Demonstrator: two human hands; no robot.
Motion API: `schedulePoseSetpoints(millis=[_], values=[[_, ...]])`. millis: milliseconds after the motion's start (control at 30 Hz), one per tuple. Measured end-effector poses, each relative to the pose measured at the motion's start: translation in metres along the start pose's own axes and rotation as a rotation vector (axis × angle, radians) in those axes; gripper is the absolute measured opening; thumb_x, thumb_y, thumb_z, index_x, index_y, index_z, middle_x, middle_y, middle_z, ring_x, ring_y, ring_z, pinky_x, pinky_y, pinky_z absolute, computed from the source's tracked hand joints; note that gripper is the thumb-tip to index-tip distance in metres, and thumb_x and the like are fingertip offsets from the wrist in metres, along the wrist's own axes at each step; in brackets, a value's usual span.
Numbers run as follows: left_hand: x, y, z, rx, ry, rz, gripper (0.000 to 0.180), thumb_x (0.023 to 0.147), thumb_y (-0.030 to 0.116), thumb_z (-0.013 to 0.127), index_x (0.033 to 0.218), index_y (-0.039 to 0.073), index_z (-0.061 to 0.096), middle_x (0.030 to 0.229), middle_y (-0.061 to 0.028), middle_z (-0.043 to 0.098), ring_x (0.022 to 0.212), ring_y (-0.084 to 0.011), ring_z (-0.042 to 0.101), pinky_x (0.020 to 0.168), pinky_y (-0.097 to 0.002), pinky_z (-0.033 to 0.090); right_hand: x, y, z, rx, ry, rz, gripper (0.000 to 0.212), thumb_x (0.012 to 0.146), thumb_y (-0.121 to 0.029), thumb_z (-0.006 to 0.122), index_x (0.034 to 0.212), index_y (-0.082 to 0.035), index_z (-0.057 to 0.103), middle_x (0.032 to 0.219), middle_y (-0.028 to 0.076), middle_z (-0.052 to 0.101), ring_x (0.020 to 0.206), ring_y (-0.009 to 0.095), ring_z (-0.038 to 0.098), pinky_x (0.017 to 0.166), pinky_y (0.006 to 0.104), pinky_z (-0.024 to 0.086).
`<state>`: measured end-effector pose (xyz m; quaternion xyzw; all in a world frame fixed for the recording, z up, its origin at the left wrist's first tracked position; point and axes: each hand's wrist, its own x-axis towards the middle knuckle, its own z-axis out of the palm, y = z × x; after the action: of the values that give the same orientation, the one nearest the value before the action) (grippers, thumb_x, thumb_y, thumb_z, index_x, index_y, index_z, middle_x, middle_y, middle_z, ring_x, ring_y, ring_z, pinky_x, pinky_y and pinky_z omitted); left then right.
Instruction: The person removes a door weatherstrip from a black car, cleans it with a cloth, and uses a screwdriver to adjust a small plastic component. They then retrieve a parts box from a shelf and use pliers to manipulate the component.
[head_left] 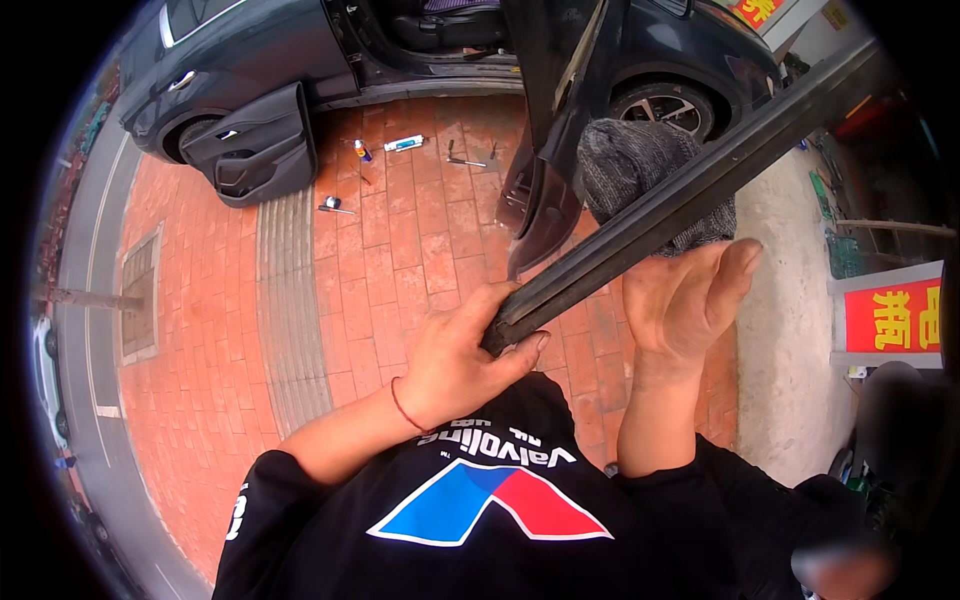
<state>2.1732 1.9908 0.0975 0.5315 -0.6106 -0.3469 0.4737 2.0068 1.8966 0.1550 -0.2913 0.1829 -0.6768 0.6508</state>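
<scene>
A long black trim strip point(680, 205) runs slantwise in front of me, from lower middle to upper right. My left hand point(465, 350) is closed round its near end, with the thumb below. Farther along, my right hand point(685, 300) is under the strip with its palm turned up and the thumb standing away. A dark grey knitted cloth point(632, 165) covers its fingers and bulges out on both sides of the strip. How the fingers grip the cloth is hidden.
Beyond the strip, a dark car point(280, 55) has its door point(545, 190) open. A detached door panel point(255, 150) leans against it. On red paving lie a spray can point(362, 151), a white-and-teal tube point(405, 143) and several hand tools point(467, 161). Red sign point(890, 318) at right.
</scene>
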Motion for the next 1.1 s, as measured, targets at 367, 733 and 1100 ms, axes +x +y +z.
schedulePoseSetpoints(millis=[367, 733, 1100], values=[[0.020, -0.026, -0.011, -0.995, -0.936, -0.425, 0.042, 0.108, 0.036, 0.040, 0.108, -0.003, 0.057, 0.084, -0.0108, 0.065, 0.060, -0.0126, 0.062, 0.056, -0.0243, 0.053, 0.015, -0.019, -0.024, -0.178, 0.103, -0.245, 0.021, 0.100, -0.027, 0.054, 0.100, -0.006, 0.054, 0.082, 0.005, 0.051, 0.071, 0.016, 0.052, 0.065, 0.0315, 0.046], [0.013, -0.016, 0.020, -0.806, -0.728, -0.606, 0.030, 0.107, 0.024, 0.048, 0.104, -0.003, 0.063, 0.078, -0.0059, 0.066, 0.054, -0.0060, 0.053, 0.046, -0.0203, 0.043, 0.027, -0.036, -0.074, -0.234, -0.010, -0.260, 0.023, 0.096, -0.027, 0.057, 0.099, -0.004, 0.060, 0.078, 0.009, 0.062, 0.062, 0.020, 0.063, 0.053, 0.0338, 0.056], [0.008, -0.012, 0.036, -0.761, -0.698, -0.676, 0.034, 0.105, 0.022, 0.052, 0.128, -0.002, 0.059, 0.090, -0.0088, 0.069, 0.061, -0.0065, 0.055, 0.054, -0.0197, 0.045, 0.017, -0.037, -0.086, -0.329, 0.017, -0.263, 0.019, 0.099, -0.024, 0.051, 0.092, -0.007, 0.050, 0.075, 0.004, 0.049, 0.056, 0.015, 0.048, 0.051, 0.0297, 0.041]])
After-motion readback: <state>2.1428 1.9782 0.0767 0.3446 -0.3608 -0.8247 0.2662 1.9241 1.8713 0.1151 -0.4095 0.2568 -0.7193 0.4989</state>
